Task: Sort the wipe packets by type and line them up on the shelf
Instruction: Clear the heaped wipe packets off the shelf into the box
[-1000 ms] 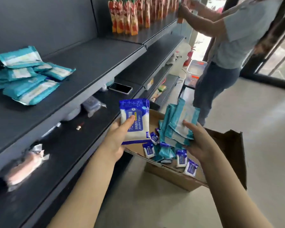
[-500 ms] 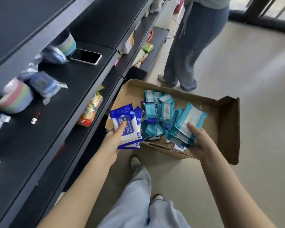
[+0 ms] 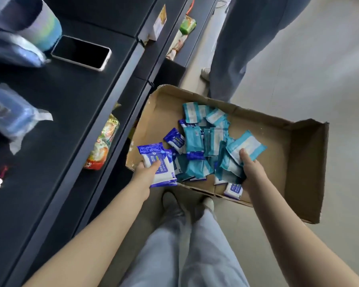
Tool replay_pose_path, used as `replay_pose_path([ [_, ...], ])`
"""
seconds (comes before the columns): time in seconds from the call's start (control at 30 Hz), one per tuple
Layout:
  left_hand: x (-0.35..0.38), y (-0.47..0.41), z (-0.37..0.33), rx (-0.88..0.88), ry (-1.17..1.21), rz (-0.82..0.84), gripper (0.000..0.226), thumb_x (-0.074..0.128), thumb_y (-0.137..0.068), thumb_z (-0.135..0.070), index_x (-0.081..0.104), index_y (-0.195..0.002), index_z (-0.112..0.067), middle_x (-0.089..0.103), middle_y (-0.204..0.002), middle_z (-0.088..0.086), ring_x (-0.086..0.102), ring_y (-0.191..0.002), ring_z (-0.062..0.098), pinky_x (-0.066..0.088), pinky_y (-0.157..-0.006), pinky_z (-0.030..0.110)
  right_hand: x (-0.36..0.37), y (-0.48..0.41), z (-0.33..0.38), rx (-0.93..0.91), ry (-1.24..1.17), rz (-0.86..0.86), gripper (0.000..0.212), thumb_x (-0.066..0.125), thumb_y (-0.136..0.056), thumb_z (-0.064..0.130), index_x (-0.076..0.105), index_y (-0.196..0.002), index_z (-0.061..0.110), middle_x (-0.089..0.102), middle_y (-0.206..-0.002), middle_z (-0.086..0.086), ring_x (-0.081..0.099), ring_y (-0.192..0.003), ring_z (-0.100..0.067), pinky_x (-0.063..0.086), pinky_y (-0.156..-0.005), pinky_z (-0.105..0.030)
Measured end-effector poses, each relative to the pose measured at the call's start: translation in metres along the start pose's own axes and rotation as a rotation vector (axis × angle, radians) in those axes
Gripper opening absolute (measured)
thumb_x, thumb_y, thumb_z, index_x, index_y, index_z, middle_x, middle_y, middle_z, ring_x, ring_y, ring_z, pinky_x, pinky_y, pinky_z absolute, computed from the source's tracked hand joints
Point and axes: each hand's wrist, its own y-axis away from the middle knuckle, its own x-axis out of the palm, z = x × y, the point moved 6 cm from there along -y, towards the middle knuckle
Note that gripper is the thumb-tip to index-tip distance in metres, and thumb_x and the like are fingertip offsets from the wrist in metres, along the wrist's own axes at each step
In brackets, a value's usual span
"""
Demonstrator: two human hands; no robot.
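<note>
Head view: the left hand (image 3: 146, 172) grips a blue-and-white wipe packet (image 3: 161, 162), thumb pressed across its front and fingers curled behind, over the near left corner of a cardboard box (image 3: 298, 162). The right hand (image 3: 252, 170) pinches a fanned bunch of teal wipe packets (image 3: 245, 147), thumb on the top one, over the near edge of the same box. Between the two hands and just beyond them, a loose pile of teal and small blue packets (image 3: 197, 141) lies on the box floor. One small blue-and-white packet (image 3: 233, 188) sits just below the right hand at the box's near rim. The box rests on the floor.

Left of the left hand runs a dark shelf (image 3: 71, 104) carrying a smartphone (image 3: 81, 52) face up and blurred plastic-wrapped items. A colourful snack bag (image 3: 104, 146) lies on the tier below. Beyond the right hand stand another person's jeans-clad legs (image 3: 236, 48).
</note>
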Motion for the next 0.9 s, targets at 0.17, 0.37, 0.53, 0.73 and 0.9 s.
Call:
replay_pose_path([
  [0.17, 0.017, -0.061, 0.003, -0.055, -0.001, -0.024, 0.032, 0.063, -0.094, -0.038, 0.058, -0.115, -0.015, 0.071, -0.105, 0.006, 0.070, -0.092, 0.025, 0.057, -0.077, 0.037, 0.036, -0.055, 0.040, -0.108, 0.125, 0.038, 0.036, 0.071, -0.090, 0.035, 0.063, -0.117, 0.013, 0.071, -0.113, -0.011, 0.070, -0.096, -0.031, 0.056, -0.090, -0.050],
  [0.37, 0.039, -0.135, 0.037, -0.128, -0.053, -0.079, 0.032, 0.059, -0.096, -0.040, 0.056, -0.111, -0.012, 0.070, -0.108, 0.007, 0.069, -0.094, 0.027, 0.056, -0.090, 0.044, 0.089, -0.130, 0.036, -0.193, 0.243, 0.054, 0.036, 0.075, -0.086, 0.022, 0.066, -0.116, 0.006, 0.072, -0.094, -0.005, 0.069, -0.069, -0.013, 0.059, -0.062, -0.025],
  [0.53, 0.075, -0.182, 0.066, -0.179, -0.084, -0.001, 0.019, 0.064, -0.094, -0.026, 0.058, -0.107, -0.014, 0.070, -0.111, 0.008, 0.069, -0.094, 0.025, 0.056, -0.089, 0.040, 0.115, -0.193, 0.030, -0.314, 0.431, -0.063, 0.060, 0.078, -0.073, 0.042, 0.062, -0.125, 0.015, 0.070, -0.115, -0.004, 0.068, -0.101, -0.023, 0.057, -0.091, -0.043],
  [0.73, 0.093, -0.207, 0.080, -0.091, -0.352, -0.016, 0.027, 0.074, -0.085, -0.024, 0.054, -0.102, -0.017, 0.065, -0.111, 0.009, 0.066, -0.099, 0.030, 0.054, -0.090, 0.047, 0.114, -0.234, 0.034, -0.369, 0.624, -0.075, 0.045, 0.073, -0.079, 0.037, 0.068, -0.118, 0.015, 0.073, -0.108, -0.003, 0.069, -0.097, -0.021, 0.056, -0.091, -0.041],
  [0.9, 0.098, -0.189, 0.081, -0.160, -0.268, 0.022, 0.037, 0.060, -0.095, -0.036, 0.055, -0.126, -0.016, 0.067, -0.114, 0.003, 0.066, -0.099, 0.021, 0.053, -0.075, 0.032, 0.106, -0.232, 0.033, -0.372, 0.595, -0.110, 0.055, 0.075, -0.082, 0.035, 0.060, -0.131, 0.017, 0.064, -0.124, -0.005, 0.063, -0.110, -0.018, 0.050, -0.101, -0.036],
])
